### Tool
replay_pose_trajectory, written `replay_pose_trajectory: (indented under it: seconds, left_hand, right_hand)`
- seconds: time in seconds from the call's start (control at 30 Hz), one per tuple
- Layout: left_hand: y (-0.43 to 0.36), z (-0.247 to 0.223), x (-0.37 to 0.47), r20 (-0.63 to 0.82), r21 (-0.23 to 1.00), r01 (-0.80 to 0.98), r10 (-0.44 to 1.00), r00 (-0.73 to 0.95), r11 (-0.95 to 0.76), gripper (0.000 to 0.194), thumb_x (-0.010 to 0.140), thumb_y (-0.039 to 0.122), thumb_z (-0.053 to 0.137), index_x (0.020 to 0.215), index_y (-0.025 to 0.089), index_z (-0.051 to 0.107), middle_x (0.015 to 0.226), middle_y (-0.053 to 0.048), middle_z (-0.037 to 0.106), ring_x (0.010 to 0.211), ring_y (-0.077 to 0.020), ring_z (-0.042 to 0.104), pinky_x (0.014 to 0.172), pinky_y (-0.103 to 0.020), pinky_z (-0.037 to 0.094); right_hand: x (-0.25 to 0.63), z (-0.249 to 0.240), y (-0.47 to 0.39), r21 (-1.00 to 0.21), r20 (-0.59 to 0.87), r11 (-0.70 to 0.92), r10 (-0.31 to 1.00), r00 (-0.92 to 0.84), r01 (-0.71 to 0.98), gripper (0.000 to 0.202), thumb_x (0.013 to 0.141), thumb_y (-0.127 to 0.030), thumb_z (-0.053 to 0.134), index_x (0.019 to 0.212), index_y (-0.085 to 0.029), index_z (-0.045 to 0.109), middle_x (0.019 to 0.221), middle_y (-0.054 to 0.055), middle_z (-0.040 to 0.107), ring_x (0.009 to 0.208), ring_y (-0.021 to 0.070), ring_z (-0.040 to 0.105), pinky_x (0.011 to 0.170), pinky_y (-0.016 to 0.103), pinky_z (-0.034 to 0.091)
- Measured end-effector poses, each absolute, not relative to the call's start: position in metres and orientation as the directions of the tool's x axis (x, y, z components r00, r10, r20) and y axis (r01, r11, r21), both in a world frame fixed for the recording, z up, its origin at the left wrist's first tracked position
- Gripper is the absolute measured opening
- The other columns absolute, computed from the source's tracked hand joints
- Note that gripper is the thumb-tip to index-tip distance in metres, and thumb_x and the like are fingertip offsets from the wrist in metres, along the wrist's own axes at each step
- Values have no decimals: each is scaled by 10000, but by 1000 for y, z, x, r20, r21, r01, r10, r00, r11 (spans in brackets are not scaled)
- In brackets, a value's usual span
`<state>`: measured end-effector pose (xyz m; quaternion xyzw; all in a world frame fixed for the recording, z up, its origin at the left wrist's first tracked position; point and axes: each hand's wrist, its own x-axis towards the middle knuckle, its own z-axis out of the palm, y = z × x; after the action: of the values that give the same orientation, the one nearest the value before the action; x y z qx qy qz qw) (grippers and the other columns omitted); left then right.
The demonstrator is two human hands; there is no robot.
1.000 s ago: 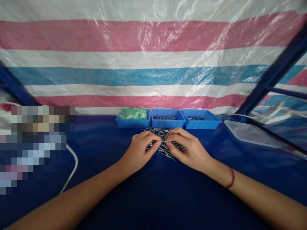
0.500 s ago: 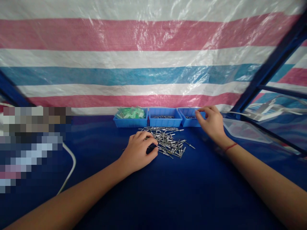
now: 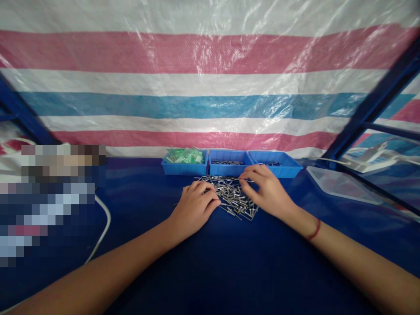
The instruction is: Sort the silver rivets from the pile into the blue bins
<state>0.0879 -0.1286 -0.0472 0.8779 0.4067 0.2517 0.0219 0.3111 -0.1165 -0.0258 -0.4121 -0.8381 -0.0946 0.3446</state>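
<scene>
A loose pile of silvery blind rivets point(image 3: 234, 196) lies on the dark blue table. At its left edge rests my left hand point(image 3: 197, 203), thumb and forefinger pinched together; whatever is between the fingertips cannot be made out. Over the right side of the pile is my right hand point(image 3: 265, 190), its thumb and fingers apart with nothing visible in them. Behind the pile stand a middle blue bin point(image 3: 229, 169) and a right blue bin point(image 3: 288, 168), both with rivets inside. The left blue bin point(image 3: 184, 169) holds small green and clear plastic packets point(image 3: 185, 155).
A clear plastic lid point(image 3: 343, 186) lies on the right, near a white power strip point(image 3: 370, 159) and a blue metal frame post point(image 3: 374, 96). A white cable point(image 3: 106, 223) curves across the left side. Striped plastic sheeting point(image 3: 210, 105) hangs behind; a blurred-out area covers the far left.
My right hand has come from the right bin back left to the pile. My left hand's thumb and forefinger have closed together. The view has shifted slightly.
</scene>
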Motion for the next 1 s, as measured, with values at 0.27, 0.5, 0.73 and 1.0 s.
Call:
replay_pose_trajectory:
  seconds: [0.27,0.5,0.73,1.0]
  left_hand:
    - [-129,-49,88,440,240,702,720,537,-670,172,918,252,450,886,200,610,1057,-37,599,1032,-213,490,862,-390,386]
    - [-129,-47,89,444,275,695,729,521,-664,200,890,164,426,933,220,613,1033,-35,604,1028,-212,493,853,-394,385]
    - [-131,-44,90,406,300,696,748,526,-652,279,780,83,459,969,224,608,1049,-32,597,1066,-229,483,877,-413,374]
    - [-133,-42,90,445,331,679,743,500,-655,271,772,169,534,1035,219,577,1084,-49,591,1084,-248,467,899,-432,381]
  right_hand:
    - [276,-31,-148,-116,422,733,647,-635,670,155,850,-250,550,927,-166,654,925,83,629,881,219,537,789,385,448]
    - [280,-31,-146,-143,406,730,659,-633,668,126,856,-176,524,835,-164,647,909,79,623,866,204,543,773,369,453]
    - [277,-30,-148,-212,369,657,739,-563,724,71,806,-146,561,819,-164,629,941,86,608,907,223,522,802,383,450]
    - [279,-36,-145,-361,436,631,765,-474,686,69,779,-112,559,759,-177,567,893,58,587,879,203,501,825,377,428]
